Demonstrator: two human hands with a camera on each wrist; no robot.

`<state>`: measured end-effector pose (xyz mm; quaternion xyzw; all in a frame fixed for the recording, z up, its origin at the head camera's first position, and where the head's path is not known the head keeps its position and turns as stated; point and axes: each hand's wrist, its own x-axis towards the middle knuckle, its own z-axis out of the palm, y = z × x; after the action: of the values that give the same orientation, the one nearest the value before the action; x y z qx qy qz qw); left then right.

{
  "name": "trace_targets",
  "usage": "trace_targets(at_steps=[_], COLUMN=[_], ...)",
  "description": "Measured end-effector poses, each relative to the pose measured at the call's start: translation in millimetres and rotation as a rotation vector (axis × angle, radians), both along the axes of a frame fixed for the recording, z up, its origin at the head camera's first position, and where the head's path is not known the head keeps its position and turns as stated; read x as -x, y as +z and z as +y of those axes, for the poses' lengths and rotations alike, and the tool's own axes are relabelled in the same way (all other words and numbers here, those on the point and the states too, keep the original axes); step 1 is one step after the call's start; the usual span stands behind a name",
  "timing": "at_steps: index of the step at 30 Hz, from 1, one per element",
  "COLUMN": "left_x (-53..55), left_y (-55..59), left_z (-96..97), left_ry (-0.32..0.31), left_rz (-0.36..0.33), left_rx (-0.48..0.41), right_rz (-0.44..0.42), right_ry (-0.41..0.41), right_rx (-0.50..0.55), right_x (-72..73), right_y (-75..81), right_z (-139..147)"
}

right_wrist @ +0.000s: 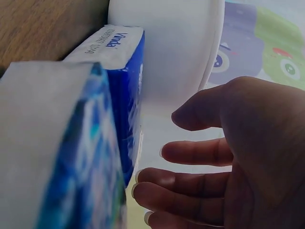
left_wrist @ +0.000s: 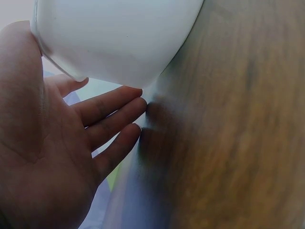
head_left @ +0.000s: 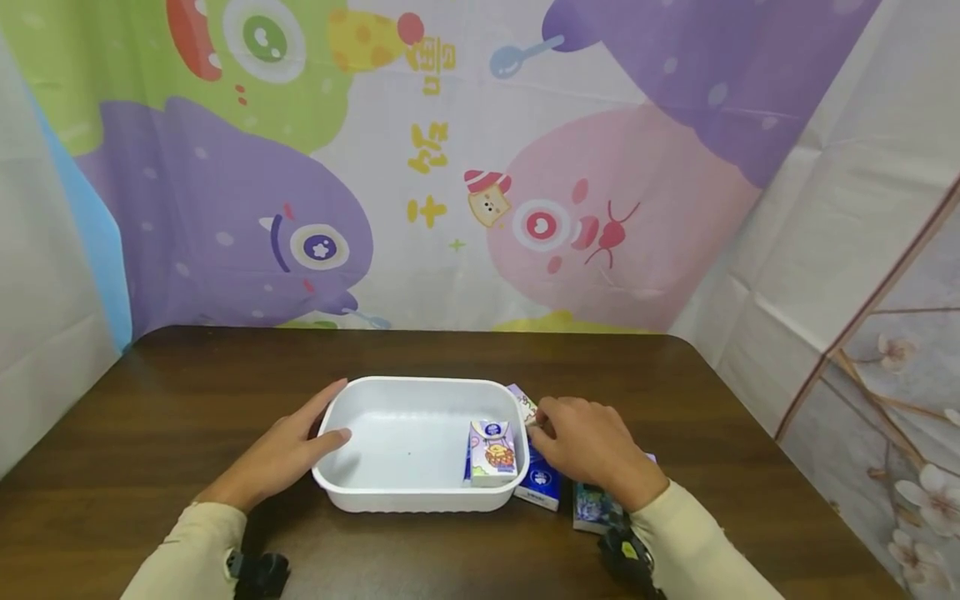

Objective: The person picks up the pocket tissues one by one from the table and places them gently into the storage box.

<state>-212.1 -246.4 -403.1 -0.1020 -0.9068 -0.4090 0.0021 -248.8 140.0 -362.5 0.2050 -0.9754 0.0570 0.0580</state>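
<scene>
A white plastic tub [head_left: 408, 498] stands on the table, and my left hand [head_left: 281, 454] holds its left end. The thumb lies over the rim while the fingers reach along the outside wall. Inside the tub, at its right end, a white and purple cartoon tissue pack [head_left: 492, 454] lies partly over a blue one. My right hand [head_left: 588, 442] hovers by the tub's right end, fingers loosely bent, nothing between them. Below it is a blue Vinda tissue pack [right_wrist: 126, 90]. A white and purple pack [head_left: 522, 402] lies behind, partly hidden by the fingers.
Under my right wrist is a blue-green patterned pack [head_left: 592, 510], partly covered by the forearm. The dark wooden table [head_left: 225, 367] ends at a cartoon-printed curtain [head_left: 420, 275] at the back. A floral cloth [head_left: 892, 400] hangs along the right side.
</scene>
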Motion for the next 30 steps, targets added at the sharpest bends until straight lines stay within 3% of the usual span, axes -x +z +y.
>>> trace_targets(at_steps=[11,21,30], left_x=[-0.2,0.0,-0.1], left_y=[-0.5,0.7,0.9], left_z=[0.2,1.1,0.5], left_ry=[-0.003,-0.003,-0.008], left_rz=[0.017,0.007,0.003], left_rx=[-0.003,-0.003,0.004], right_rz=[0.047,-0.002,-0.053], right_ry=[-0.007,-0.035,0.003], right_rx=[-0.017,-0.015,0.005], right_x=[1.2,0.4,0.1], right_y=[-3.1,-5.5,-13.4], right_z=[2,1,-1])
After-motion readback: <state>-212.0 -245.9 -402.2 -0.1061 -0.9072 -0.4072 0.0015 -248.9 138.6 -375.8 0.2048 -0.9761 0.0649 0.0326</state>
